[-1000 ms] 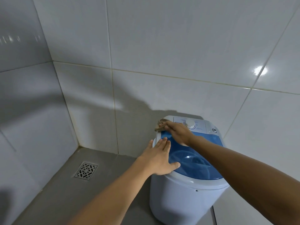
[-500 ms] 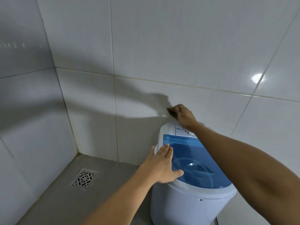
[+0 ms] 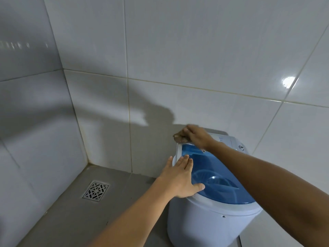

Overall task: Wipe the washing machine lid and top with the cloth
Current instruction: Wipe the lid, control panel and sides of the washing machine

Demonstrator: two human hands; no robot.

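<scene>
A small white washing machine (image 3: pixel 204 227) stands against the tiled wall, with a translucent blue lid (image 3: pixel 219 180) and a white control panel (image 3: pixel 229 140) at the back. My right hand (image 3: pixel 197 135) is shut on a brownish cloth (image 3: pixel 179 138) and presses it on the machine's back left corner, at the lid's far edge. My left hand (image 3: pixel 179 177) lies flat, fingers together, on the lid's left rim. My right forearm crosses over the lid and hides part of the panel.
White tiled walls (image 3: pixel 178 50) meet in a corner at the left. A grey floor (image 3: pixel 71 211) holds a metal drain grate (image 3: pixel 96 190) left of the machine. The machine sits close to the back wall.
My right hand was raised near the wall half a second ago; now it has come back down with the cloth onto the machine's back left corner. The left hand stays on the lid.
</scene>
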